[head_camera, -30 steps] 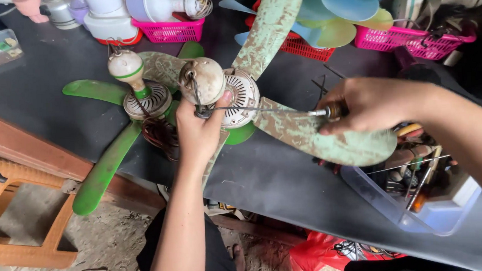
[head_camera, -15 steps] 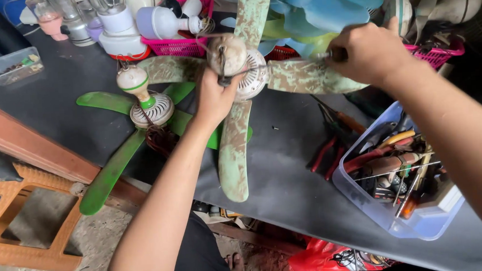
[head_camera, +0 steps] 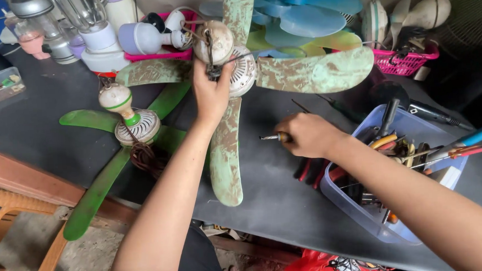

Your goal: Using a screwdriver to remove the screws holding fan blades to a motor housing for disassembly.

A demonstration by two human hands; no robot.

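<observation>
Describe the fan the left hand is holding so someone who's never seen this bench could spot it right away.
On the dark bench, two ceiling fans lie side by side. The one meant is the right-hand fan, gripped at its hub by the left hand. Unlike the bright green fan beside it, its blades are pale green, worn and rust-blotched.

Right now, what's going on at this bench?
A person holds up a worn, pale-green ceiling fan by its hub with the left hand. The right hand grips a screwdriver just above the dark table, near a blue tub of tools. A brighter green fan lies beside them.
</observation>
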